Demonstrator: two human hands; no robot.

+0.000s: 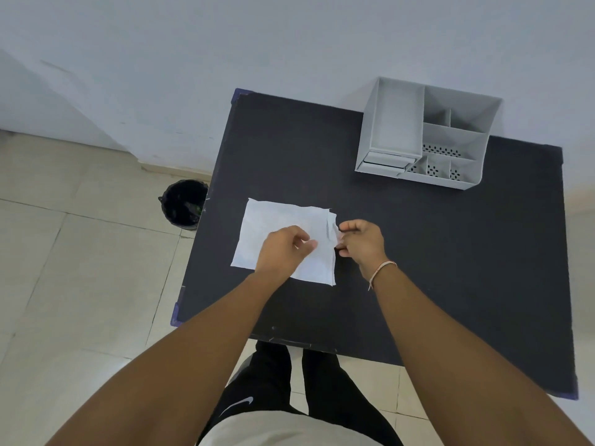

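Note:
A white cloth (273,220) lies flat on the left half of a black table (418,252). My left hand (285,249) rests over the cloth's middle, fingers curled, its fingertips touching the fabric. My right hand (362,241) is at the cloth's right edge, where the fabric is raised and folded over; its thumb and fingers pinch that edge. A thin bracelet circles the right wrist.
A grey plastic organiser (399,130) with several compartments stands at the table's far right, against the white wall. A black bin (183,204) sits on the tiled floor left of the table. My legs are at the table's near edge.

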